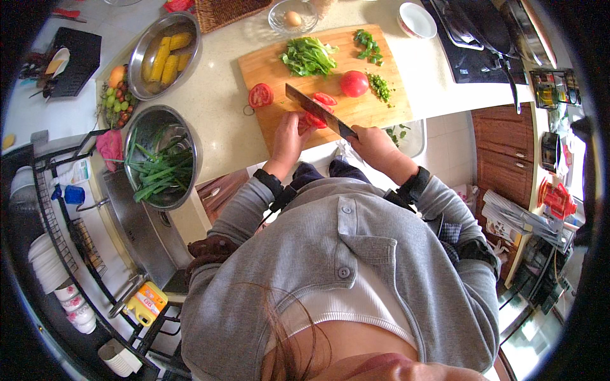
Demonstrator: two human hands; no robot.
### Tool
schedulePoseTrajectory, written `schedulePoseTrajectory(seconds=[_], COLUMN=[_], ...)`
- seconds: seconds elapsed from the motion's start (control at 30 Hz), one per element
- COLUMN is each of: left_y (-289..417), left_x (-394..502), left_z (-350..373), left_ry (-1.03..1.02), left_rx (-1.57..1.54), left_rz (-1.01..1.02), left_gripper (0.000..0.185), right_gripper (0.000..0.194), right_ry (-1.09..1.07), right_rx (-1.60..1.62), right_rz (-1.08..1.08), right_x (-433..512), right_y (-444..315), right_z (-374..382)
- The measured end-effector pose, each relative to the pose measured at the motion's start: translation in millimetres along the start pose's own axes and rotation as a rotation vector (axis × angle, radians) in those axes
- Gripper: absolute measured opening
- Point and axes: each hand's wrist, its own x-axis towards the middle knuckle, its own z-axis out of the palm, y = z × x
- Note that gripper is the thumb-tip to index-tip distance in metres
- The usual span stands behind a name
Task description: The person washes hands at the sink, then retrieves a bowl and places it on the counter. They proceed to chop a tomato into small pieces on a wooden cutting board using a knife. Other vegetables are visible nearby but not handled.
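Note:
My right hand (376,146) grips the handle of a kitchen knife (312,107), whose wide blade lies across sliced tomato (325,98) on a wooden cutting board (271,57). The fingertips of my left hand (288,138) hold the cut tomato (314,120) beside the blade. A tomato half (260,95) rests cut side up at the board's left edge. To the right of the slices sits a whole tomato (354,84). Leafy greens (309,57), chopped green pepper pieces (368,46) and finely chopped scallion (379,87) lie in separate piles on the board.
Left of the board are a steel bowl of corn pieces (164,59), a steel bowl of green onions (164,171) and grapes (116,102). Behind stands a glass bowl (281,26) with an egg (292,19). A white bowl (417,20) is near the stove (469,64); a sink (138,224) lies left.

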Motion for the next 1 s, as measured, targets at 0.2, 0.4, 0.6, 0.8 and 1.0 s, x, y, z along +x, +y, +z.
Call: schedulePoseTrajectory(seconds=[0.2, 0.4, 0.6, 0.8, 1.0], left_y=[2.5, 3.8, 10.0, 5.7, 2.0], left_x=[0.9, 1.9, 1.7, 1.7, -2.7], left_z=[-2.6, -6.3, -11.3, -8.9, 0.5], left_ry=[0.02, -0.017, -0.042, -0.092, -0.018], left_rx=[0.071, 0.072, 0.156, 0.276, 0.258], left_rz=[0.044, 0.008, 0.018, -0.015, -0.044], left_gripper=[0.033, 0.032, 0.031, 0.035, 0.037], right_gripper=[0.026, 0.026, 0.024, 0.024, 0.019], right_ry=[-0.032, -0.055, -0.049, -0.057, -0.138], right_rx=[-0.012, 0.009, 0.005, -0.042, -0.119], right_rz=[0.019, 0.029, 0.037, 0.066, 0.081], right_x=[3.5, 8.7, 28.8, 34.9, -0.1], right_y=[-1.6, -6.0, -13.5, -13.9, 5.5], right_z=[1.5, 6.8, 24.1, 33.0, 20.5])
